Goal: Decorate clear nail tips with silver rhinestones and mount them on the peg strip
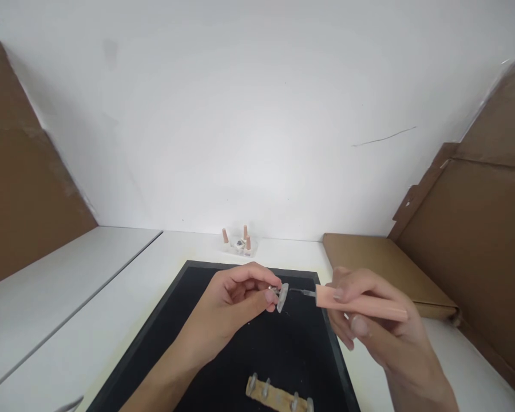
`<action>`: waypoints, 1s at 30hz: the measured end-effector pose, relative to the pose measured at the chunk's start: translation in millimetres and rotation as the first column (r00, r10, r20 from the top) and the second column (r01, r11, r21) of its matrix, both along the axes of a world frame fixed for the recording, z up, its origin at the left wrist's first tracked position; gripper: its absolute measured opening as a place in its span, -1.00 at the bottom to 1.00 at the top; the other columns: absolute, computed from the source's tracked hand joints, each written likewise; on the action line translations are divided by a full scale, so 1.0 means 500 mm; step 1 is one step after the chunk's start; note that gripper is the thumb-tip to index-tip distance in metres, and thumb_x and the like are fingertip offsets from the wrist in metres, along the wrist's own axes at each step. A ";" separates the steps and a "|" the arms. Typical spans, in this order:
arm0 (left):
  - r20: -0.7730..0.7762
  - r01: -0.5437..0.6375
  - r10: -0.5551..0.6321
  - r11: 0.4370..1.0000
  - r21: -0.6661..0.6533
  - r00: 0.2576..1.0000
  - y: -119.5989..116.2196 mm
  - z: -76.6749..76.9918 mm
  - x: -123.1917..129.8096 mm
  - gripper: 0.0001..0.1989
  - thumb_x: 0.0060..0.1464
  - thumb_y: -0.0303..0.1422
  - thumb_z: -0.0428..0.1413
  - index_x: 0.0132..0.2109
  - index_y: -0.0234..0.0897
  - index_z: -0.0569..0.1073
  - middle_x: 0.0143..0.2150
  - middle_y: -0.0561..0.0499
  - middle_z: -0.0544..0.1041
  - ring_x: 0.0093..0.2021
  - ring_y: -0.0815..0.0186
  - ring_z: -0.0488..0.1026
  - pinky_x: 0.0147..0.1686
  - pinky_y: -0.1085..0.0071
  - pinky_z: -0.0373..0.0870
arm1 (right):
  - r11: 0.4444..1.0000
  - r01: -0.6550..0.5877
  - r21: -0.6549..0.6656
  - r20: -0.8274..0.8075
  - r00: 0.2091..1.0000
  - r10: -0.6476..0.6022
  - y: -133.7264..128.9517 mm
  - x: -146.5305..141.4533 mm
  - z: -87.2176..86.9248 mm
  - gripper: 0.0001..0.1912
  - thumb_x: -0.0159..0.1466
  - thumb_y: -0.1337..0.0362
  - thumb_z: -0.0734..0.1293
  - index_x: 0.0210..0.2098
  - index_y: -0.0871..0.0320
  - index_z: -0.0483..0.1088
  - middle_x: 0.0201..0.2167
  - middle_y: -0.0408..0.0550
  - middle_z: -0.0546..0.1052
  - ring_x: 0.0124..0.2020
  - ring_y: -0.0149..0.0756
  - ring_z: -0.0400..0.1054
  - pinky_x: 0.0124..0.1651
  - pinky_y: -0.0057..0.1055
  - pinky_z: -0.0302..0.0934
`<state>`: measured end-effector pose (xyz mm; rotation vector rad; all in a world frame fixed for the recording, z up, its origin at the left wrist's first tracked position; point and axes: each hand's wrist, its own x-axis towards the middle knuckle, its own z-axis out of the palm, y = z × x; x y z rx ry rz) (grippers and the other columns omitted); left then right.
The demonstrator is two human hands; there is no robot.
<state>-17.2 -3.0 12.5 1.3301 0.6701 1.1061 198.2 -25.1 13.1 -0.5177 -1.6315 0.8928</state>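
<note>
My left hand (240, 303) is closed in a pinch on the small metallic base of a clear false nail (282, 298), whose translucent oblong piece stands tilted out past the fingertips. In my right hand (369, 320) lies a nail polish brush (360, 303) with a long pink handle, gripped between thumb and fingers. Its thin clear stem and bristle tip point left, close to the false nail; a narrow gap seems to separate them. Below both hands, a wooden strip (278, 396) carrying several clear upright pieces rests on the black mat (240, 355), partly cut off by the frame.
At the back, a clear tray (238, 252) holds several pink-capped bottles (248, 242). A flat cardboard box (360, 257) lies at the right, and cardboard panels (484, 229) stand on both sides. A white wall (240, 114) closes off the far side of the white table (124, 274).
</note>
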 end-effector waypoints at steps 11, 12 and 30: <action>0.017 0.060 -0.061 0.996 0.070 0.998 -0.008 0.005 0.011 -0.88 0.15 -0.46 0.20 -0.27 -0.21 0.65 -0.37 0.06 0.48 -0.36 0.41 0.41 -0.27 0.48 0.37 | 0.967 -0.155 -0.201 -0.112 0.985 0.134 0.011 -0.015 -0.017 -0.85 0.30 0.14 0.35 -0.21 0.05 0.50 -0.59 -0.25 0.32 -0.68 -0.55 0.12 -0.65 -0.57 0.02; 0.013 0.061 -0.062 0.996 0.067 0.998 -0.009 0.006 0.012 -0.88 0.15 -0.46 0.20 -0.28 -0.21 0.65 -0.37 0.06 0.48 -0.36 0.41 0.41 -0.27 0.47 0.37 | 0.967 -0.155 -0.202 -0.108 0.985 0.135 0.012 -0.016 -0.015 -0.85 0.30 0.15 0.36 -0.23 0.06 0.52 -0.54 -0.22 0.35 -0.67 -0.56 0.13 -0.65 -0.58 0.03; -0.064 0.111 -0.105 0.990 0.091 0.992 -0.007 0.000 0.012 -0.88 0.16 -0.44 0.20 -0.29 -0.25 0.65 -0.36 0.06 0.45 -0.38 0.44 0.38 -0.34 0.50 0.29 | 0.989 0.136 -0.050 0.056 0.989 -0.133 0.003 -0.012 -0.008 -0.84 0.30 0.11 0.35 -0.28 0.00 0.55 -0.38 -0.15 0.53 -0.65 -0.58 0.19 -0.59 -0.58 0.17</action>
